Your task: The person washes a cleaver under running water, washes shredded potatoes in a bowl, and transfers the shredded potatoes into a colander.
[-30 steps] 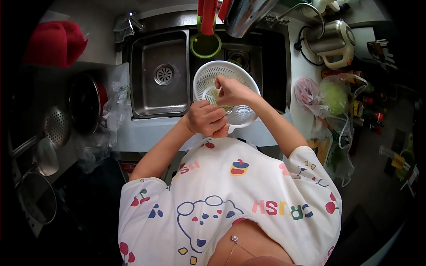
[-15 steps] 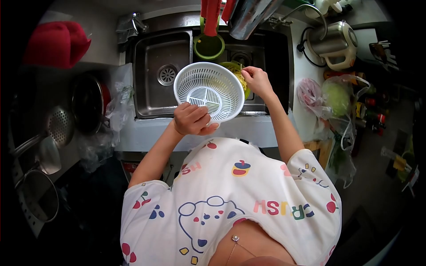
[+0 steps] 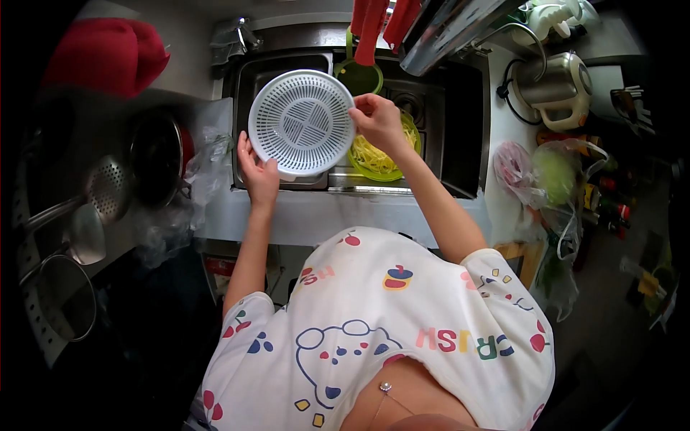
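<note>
A white plastic colander [image 3: 302, 126] is held over the left sink basin, its slotted inside facing up at me with nothing in it. My left hand [image 3: 259, 172] grips its near left rim, thumb and fingers apart along the edge. At the right rim, my right hand [image 3: 381, 126] pinches the edge between thumb and fingers. Below my right hand, a green basket [image 3: 381, 176] in the right basin holds pale yellow-green shredded strips [image 3: 374, 154]. A smaller green strainer [image 3: 359, 77] is behind it, near the back of the sink.
Red gloves [image 3: 370, 29] hang over the back of the sink beside a metal cylinder [image 3: 453, 32]. A kettle [image 3: 553, 86] and plastic bags [image 3: 557, 169] are on the right. To the left are a pan [image 3: 158, 158], hanging utensils [image 3: 108, 187] and a red cloth [image 3: 108, 57].
The colander has moved left, over the left basin, and is tipped more toward me. My right hand has left the shredded strips and taken the colander's right rim. My left hand has shifted left along the rim.
</note>
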{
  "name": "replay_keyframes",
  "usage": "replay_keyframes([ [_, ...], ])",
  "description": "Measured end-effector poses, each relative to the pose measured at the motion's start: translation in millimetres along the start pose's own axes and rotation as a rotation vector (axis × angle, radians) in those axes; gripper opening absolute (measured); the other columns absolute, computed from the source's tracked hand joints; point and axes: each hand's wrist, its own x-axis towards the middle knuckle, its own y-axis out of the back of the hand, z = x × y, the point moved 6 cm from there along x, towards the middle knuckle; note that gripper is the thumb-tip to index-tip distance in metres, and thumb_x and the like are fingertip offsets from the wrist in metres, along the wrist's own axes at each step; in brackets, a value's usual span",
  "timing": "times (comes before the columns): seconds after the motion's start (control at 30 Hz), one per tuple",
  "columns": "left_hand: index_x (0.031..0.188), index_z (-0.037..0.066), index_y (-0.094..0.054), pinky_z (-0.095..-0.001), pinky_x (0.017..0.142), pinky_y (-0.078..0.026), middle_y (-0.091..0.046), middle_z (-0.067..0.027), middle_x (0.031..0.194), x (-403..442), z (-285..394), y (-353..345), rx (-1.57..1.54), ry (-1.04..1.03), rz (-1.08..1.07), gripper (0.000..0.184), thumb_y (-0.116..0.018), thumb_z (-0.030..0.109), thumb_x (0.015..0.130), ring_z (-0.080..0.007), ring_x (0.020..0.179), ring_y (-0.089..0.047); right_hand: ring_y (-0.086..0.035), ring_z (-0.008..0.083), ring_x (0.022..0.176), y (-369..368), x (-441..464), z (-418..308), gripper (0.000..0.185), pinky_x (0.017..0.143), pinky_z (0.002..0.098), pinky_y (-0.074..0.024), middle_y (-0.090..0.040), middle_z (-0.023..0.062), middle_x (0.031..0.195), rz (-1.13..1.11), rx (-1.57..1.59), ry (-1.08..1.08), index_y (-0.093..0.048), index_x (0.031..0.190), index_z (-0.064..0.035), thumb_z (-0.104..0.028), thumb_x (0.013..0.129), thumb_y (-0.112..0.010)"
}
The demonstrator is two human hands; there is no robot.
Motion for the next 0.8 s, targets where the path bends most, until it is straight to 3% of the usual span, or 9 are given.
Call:
replay_keyframes([
  [0.07,0.145,-0.002,-0.025,-0.0360,0.101,-0.040,-0.046,-0.0208,0.133,10,-33,18,0.155,0.121,-0.053,0.076,-0.052,-0.003,0.073,-0.0305,0.123,-0.047,-0.070,0.0250,0.075,-22,6,-23,0.017,0.068,0.0326,-0.0545,-0.070,0.0169,0.085,0.037,-0.041,0.121,-0.066,0.091,0.0028,-0.010,0.081,-0.067],
  [0.1,0.148,-0.002,-0.017,-0.0372,0.102,-0.038,-0.048,-0.0228,0.130,15,-45,28,0.468,-0.020,-0.058,0.084,-0.055,0.001,0.073,-0.0348,0.123,-0.046,-0.069,0.0283,0.076,-37,12,-19,0.018,0.069,0.0339,-0.0546,-0.069,0.0181,0.085,0.028,-0.005,0.148,-0.065,0.094,0.0031,-0.009,0.081,-0.067],
  [0.2,0.147,-0.002,-0.018,-0.0401,0.104,-0.036,-0.046,-0.0245,0.132,17,-61,45,0.636,0.167,-0.057,0.086,-0.059,0.006,0.072,-0.0387,0.123,-0.044,-0.067,0.0348,0.078,-78,25,-11,0.021,0.071,0.0382,-0.0542,-0.068,0.0201,0.085,-0.034,0.019,0.195,-0.063,0.102,-0.0006,-0.006,0.082,-0.065],
  [0.37,0.146,-0.008,-0.013,-0.0384,0.107,-0.031,-0.037,-0.0258,0.140,19,-132,52,0.300,0.285,-0.156,0.099,-0.073,0.024,0.075,-0.0356,0.126,-0.041,-0.064,0.0398,0.081,-103,33,10,0.012,0.069,0.0444,-0.0517,-0.064,0.0226,0.084,-0.151,-0.134,0.203,-0.060,0.096,-0.0009,-0.004,0.084,-0.057],
  [0.47,0.146,-0.009,-0.012,-0.0385,0.108,-0.030,-0.033,-0.0273,0.142,15,-125,43,0.366,0.329,-0.139,0.100,-0.073,0.026,0.075,-0.0361,0.128,-0.038,-0.063,0.0398,0.081,-101,32,10,0.014,0.070,0.0439,-0.0519,-0.064,0.0228,0.084,-0.159,-0.150,0.226,-0.062,0.096,-0.0013,-0.004,0.083,-0.058],
  [0.57,0.147,-0.007,-0.012,-0.0405,0.110,-0.026,-0.033,-0.0283,0.141,16,-123,35,0.399,0.297,-0.140,0.097,-0.072,0.025,0.077,-0.0369,0.130,-0.034,-0.064,0.0396,0.080,-82,25,1,0.016,0.070,0.0418,-0.0527,-0.064,0.0224,0.084,-0.062,-0.067,0.282,-0.065,0.096,-0.0013,-0.004,0.083,-0.058],
  [0.6,0.148,-0.005,-0.013,-0.0408,0.111,-0.025,-0.032,-0.0283,0.141,17,-117,32,0.430,0.271,-0.128,0.095,-0.071,0.024,0.078,-0.0368,0.131,-0.033,-0.069,0.0236,0.072,-67,23,-2,0.020,0.068,0.0321,-0.0533,-0.069,0.0177,0.086,0.053,-0.116,0.308,-0.067,0.103,0.0013,-0.007,0.086,-0.061],
  [0.7,0.145,0.002,-0.031,-0.0398,0.104,-0.037,-0.039,-0.0235,0.139,4,-35,6,0.731,-0.194,0.083,0.073,-0.066,0.018,0.084,-0.0333,0.125,-0.043,-0.066,0.0130,0.067,-8,25,4,0.018,0.064,0.0264,-0.0530,-0.071,0.0116,0.084,0.273,0.053,0.199,-0.069,0.102,-0.0007,-0.009,0.087,-0.061],
  [0.8,0.132,0.002,-0.051,-0.0275,0.086,-0.049,-0.058,-0.0129,0.120,20,24,-61,0.165,-0.108,-0.252,0.044,-0.060,0.010,0.090,-0.0208,0.101,-0.061,-0.067,0.0125,0.070,56,41,2,0.015,0.062,0.0277,-0.0521,-0.066,0.0077,0.071,0.526,0.242,0.202,-0.067,0.098,-0.0004,-0.006,0.088,-0.057],
])
